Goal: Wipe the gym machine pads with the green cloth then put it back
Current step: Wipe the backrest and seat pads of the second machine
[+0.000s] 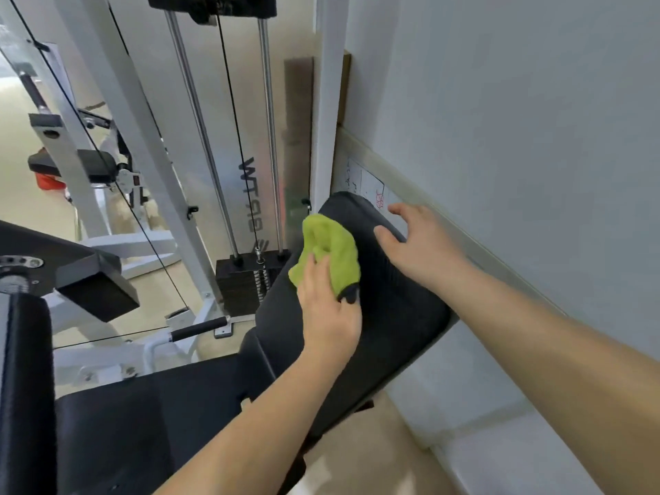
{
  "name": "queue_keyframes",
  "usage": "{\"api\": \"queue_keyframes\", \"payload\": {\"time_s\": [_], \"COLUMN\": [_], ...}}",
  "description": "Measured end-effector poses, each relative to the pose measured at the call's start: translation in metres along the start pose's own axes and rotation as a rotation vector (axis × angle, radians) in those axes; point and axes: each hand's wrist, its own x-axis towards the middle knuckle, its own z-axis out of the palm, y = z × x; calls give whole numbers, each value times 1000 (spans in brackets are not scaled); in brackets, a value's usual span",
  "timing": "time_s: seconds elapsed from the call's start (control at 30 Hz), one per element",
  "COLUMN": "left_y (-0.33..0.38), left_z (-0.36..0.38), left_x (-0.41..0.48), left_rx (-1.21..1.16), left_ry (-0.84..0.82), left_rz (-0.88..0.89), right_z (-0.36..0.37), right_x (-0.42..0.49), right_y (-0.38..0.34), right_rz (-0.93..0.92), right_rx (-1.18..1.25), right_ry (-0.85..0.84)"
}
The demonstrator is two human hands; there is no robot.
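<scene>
Our forearms (571,369) rise from the bottom edge. At centre, our left hand (328,312) bunches the green cloth (332,244) against the black pad (400,316), and our right hand (419,244) rests fingers-spread on its upper edge.

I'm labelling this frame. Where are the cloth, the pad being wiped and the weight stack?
cloth (334,244): head view, middle of the bunched fabric.
pad (403,316): head view, bare surface right of the cloth.
weight stack (237,284): head view, front of the plates.

A scribbled paper sheet (364,182) sticks to the grey wall (518,101).
</scene>
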Motion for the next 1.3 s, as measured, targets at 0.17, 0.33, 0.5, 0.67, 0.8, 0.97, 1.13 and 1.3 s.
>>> {"api": "queue_keyframes", "payload": {"time_s": [0.17,0.33,0.5,0.67,0.8,0.97,1.13,1.3], "left_y": [-17,-23,-82,-172,-158,-83,-115,-192], "left_z": [3,33,9,-20,-4,12,-4,-12], "left_x": [7,33,93,67,-15,4,80,35], "left_rx": [143,321,390,295,191,112,304,180], "left_ry": [-480,-68,1,8,13,-40,-116,55], "left_rz": [121,126,276,-575,-745,-315,231,-403], "right_z": [29,38,40,41,45,60,86,118], "right_x": [29,32,25,18,17,13,-3,-25], "right_y": [5,6,1,-2,-4,-10,-24,-21], "right_rz": [34,30,-8,-76,-149,-472,-636,-647], "right_rx": [-48,-77,-247,-386,-538,-676,-728,-859], "right_ry": [76,159,182,192,213,327,286,30]}}
